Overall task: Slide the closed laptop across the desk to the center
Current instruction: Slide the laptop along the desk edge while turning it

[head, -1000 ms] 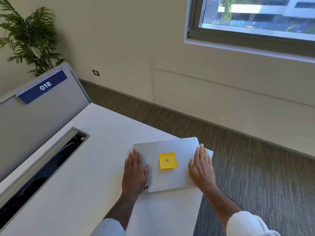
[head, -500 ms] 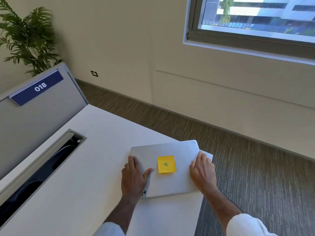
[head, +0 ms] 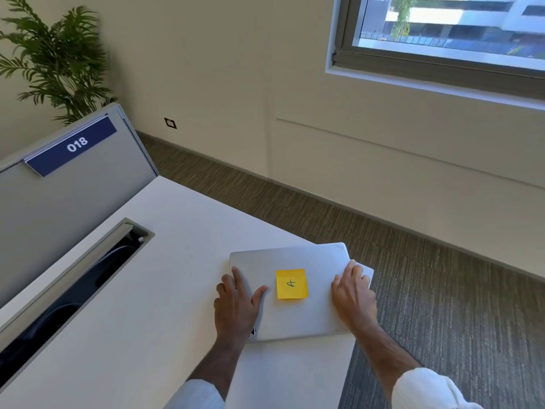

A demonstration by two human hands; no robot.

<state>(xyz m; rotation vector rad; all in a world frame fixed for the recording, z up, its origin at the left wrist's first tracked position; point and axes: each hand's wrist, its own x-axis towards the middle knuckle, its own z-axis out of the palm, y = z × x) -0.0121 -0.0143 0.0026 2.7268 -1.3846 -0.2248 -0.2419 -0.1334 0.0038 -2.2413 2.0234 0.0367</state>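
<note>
1. the closed silver laptop with its smooth matte metal lid (head: 298,308) lies flat at the right end of the white rectangular desk (head: 165,290), its far right corner hanging past the desk's edge over the floor. we judge the slide toward the centre has barely begun.
2. a square yellow paper sticky note (head: 292,283) sits in the middle of the laptop's lid, marked with a scribbled sign, and lies between our hands.
3. our left hand (head: 236,308) rests on the laptop's left edge, fingers spread and flat, thumb stretched toward the note; it grips nothing, it only presses down. we place it there, we think, to steer and pull the laptop leftward.
4. our right hand (head: 352,293) lies on the laptop's right side, fingers loosely spread and curled over the right edge. whether they hook under it we cannot tell. this hand looks set to push.
5. the lid looks slick and the desk top smooth, so we expect an easy glide with light pressure.
6. left of the laptop, well apart, a long grey-rimmed cable slot (head: 88,278) opens in the desk.
7. beyond the slot stands a grey panel divider with a blue "018" label (head: 73,144); a green leafy plant (head: 56,60) rises behind it.
8. right of the laptop lies striped brown carpet (head: 442,290).
</note>
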